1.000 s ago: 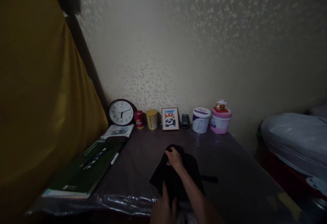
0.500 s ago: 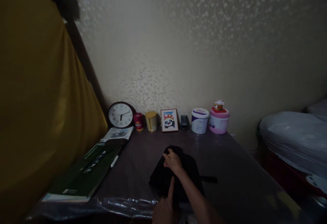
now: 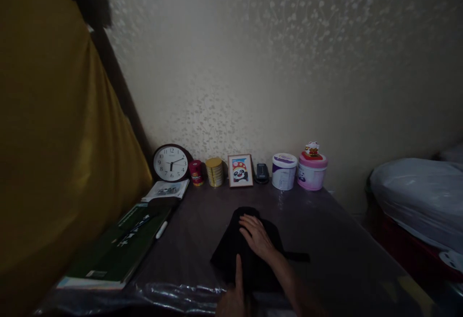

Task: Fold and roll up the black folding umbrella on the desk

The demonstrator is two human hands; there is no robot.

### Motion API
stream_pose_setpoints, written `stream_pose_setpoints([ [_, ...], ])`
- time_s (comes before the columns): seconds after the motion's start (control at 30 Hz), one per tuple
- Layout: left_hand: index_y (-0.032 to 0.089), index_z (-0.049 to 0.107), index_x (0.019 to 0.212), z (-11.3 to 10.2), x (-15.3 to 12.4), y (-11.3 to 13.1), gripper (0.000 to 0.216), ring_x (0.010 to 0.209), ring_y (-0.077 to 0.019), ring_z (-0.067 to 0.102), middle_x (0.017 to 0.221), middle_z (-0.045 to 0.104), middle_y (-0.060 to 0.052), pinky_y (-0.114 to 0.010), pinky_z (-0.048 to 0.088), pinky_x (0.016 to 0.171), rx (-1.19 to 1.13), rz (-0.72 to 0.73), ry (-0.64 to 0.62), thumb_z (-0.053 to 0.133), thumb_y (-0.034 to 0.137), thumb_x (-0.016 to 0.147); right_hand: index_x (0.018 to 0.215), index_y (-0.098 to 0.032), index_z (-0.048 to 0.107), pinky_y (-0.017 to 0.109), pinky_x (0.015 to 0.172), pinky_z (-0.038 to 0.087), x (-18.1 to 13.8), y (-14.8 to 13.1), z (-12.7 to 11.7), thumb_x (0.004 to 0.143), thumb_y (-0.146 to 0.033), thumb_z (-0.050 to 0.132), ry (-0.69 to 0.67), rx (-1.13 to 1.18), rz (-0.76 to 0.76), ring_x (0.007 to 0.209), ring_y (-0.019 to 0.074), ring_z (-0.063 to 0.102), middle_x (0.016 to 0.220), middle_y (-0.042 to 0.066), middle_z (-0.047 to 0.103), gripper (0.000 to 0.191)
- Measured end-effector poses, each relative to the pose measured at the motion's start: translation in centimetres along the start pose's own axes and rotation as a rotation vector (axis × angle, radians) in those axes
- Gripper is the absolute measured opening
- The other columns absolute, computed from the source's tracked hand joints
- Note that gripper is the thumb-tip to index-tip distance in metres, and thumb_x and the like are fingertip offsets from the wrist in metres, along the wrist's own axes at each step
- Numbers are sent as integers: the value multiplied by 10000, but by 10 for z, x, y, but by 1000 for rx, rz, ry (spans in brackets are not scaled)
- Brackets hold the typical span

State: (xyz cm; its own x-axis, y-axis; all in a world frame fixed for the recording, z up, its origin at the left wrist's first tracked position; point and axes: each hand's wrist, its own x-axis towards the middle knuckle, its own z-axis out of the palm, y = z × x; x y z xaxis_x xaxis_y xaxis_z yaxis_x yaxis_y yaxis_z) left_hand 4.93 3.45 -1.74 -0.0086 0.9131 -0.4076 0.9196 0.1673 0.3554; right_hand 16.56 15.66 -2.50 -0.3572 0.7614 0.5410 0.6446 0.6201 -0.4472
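A black piece of cloth (image 3: 227, 254) lies folded on the dark table (image 3: 325, 240), near its front edge. My right hand (image 3: 257, 234) rests flat on the cloth's far part, fingers stretched out and slightly apart. My left hand (image 3: 234, 292) is at the bottom edge of the view, its index finger extended and pressing on the cloth's near part; its other fingers are hidden. A black strap (image 3: 297, 257) sticks out of the cloth to the right.
Along the wall stand a clock (image 3: 170, 162), a red tin (image 3: 196, 172), a gold tin (image 3: 214, 171), a framed panda picture (image 3: 240, 170), a white tub (image 3: 284, 171) and a pink tub (image 3: 311, 169). Books (image 3: 119, 244) lie left, by a yellow curtain (image 3: 54, 138). A covered bed (image 3: 415, 201) is right.
My right hand has gone from gripping the cloth's far edge to lying flat on it. My left index finger stays pressed on the near part.
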Motion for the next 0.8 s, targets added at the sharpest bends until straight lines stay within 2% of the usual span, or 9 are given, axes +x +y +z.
stream_pose_setpoints([
  [0.13,249,-97,1360,6,5,1,671,882,-248,633,1010,665,-113,-327,405,692,-9,-68,1,329,201,845,1121,-217,567,391,992,340,32,34,10,879,-261,357,-32,-134,90,1178,177,450,1225,55,554,323],
  [0.23,267,-96,1359,8,9,0,660,895,-258,630,1026,659,-111,-346,406,705,-37,-93,10,320,204,850,1159,-170,543,415,982,345,48,43,10,872,-248,366,-33,-232,223,1182,215,450,1256,108,520,347],
  [0.33,235,-83,1367,8,10,0,654,894,-258,630,1028,656,-127,-343,411,698,-68,-90,5,319,207,851,1198,-140,509,432,1013,295,47,35,10,881,-252,352,54,-260,235,1217,229,405,1295,127,475,372],
  [0.43,204,-88,1369,8,10,-1,686,891,-249,633,1010,663,-132,-328,411,694,-55,-72,-8,342,173,835,1144,-168,555,407,1023,280,33,14,15,899,-280,319,55,-225,147,1202,199,422,1243,95,534,359],
  [0.53,195,-100,1370,8,8,-2,686,890,-240,634,1017,661,-122,-317,414,695,-36,-50,-4,332,176,838,1029,-202,621,397,1044,231,19,-15,22,904,-305,326,-85,-172,77,1195,172,426,1157,55,604,336],
  [0.63,157,-60,1384,6,6,-6,647,912,-245,624,1073,632,-133,-325,427,709,-29,1,-32,297,177,845,911,-213,658,377,1031,233,9,-47,22,901,-304,347,-300,-158,18,1103,166,506,1034,40,661,324],
  [0.73,126,184,1376,4,5,-8,540,977,-246,599,1111,608,-156,-328,426,767,6,36,-91,273,156,844,817,-206,672,281,890,372,-1,-72,13,901,-357,337,-530,-83,-75,866,143,608,837,33,696,377],
  [0.8,124,309,1330,3,5,-9,489,1005,-244,585,1111,609,-157,-325,422,792,19,40,-107,278,156,843,833,-207,669,229,802,403,-7,-79,6,905,-385,317,-556,-9,-137,821,128,610,824,26,693,401],
])
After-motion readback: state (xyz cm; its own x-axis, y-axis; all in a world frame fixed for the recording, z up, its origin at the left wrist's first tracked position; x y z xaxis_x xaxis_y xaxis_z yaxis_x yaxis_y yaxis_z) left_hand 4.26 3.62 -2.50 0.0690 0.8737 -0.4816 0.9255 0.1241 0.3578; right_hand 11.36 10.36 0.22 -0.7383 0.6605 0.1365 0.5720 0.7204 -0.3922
